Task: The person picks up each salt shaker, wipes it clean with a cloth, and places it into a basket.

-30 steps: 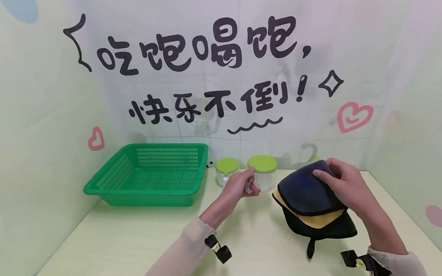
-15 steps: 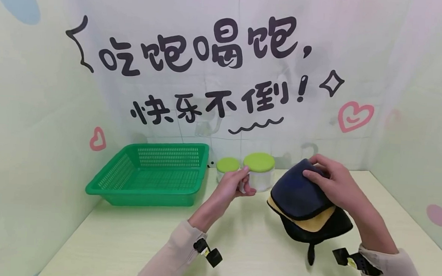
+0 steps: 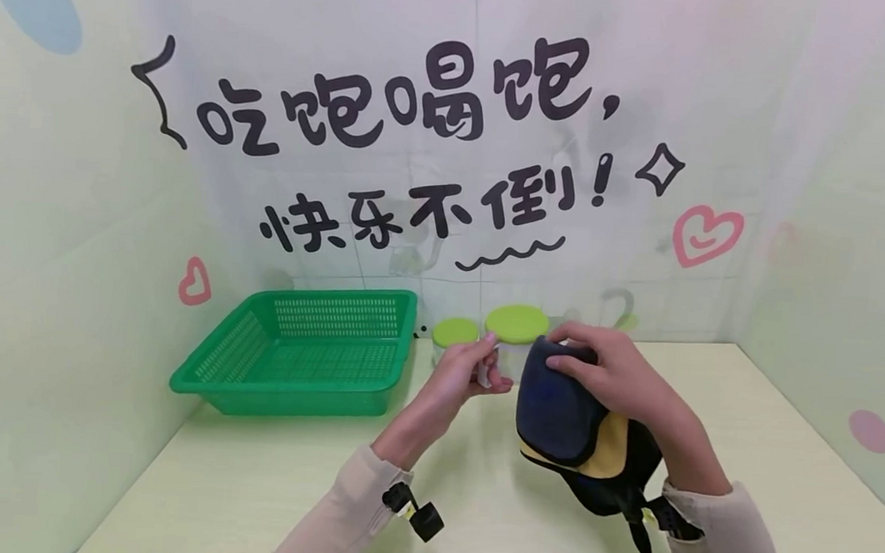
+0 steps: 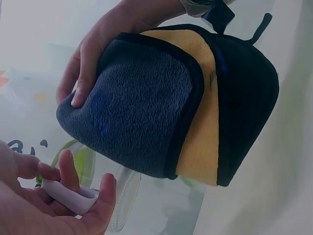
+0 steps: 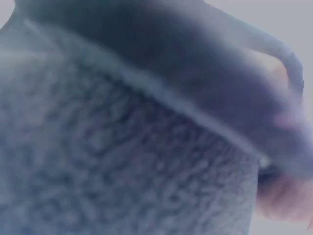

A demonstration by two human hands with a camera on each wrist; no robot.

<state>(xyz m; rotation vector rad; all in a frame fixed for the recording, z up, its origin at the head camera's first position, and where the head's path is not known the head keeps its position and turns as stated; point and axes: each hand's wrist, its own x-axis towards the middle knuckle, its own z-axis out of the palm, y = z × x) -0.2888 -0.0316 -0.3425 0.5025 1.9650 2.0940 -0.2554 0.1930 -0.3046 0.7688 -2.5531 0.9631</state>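
My left hand [image 3: 456,373] grips the white handle [image 4: 68,198] of a large clear jar with a light green lid [image 3: 517,324]. In the left wrist view the fingers pass through and around that handle. Draped from my right hand [image 3: 618,373] hangs a folded cleaning cloth [image 3: 558,409], dark blue and yellow with black edging and a small hanging loop. The thumb and fingers pinch its upper edge, just in front of and to the right of the large jar. Fuzzy cloth fills most of the right wrist view, blurred.
A smaller green-lidded jar [image 3: 455,333] stands by the back wall, partly behind the left hand. To its left sits a green plastic basket [image 3: 293,398] with perforated walls. A printed curtain [image 3: 418,167] backs the pale tabletop [image 3: 252,475].
The right hand has carried the cloth leftward, close to the large jar and the left hand. Earlier, the left hand and the large jar shifted slightly left; they have since stayed nearly still.
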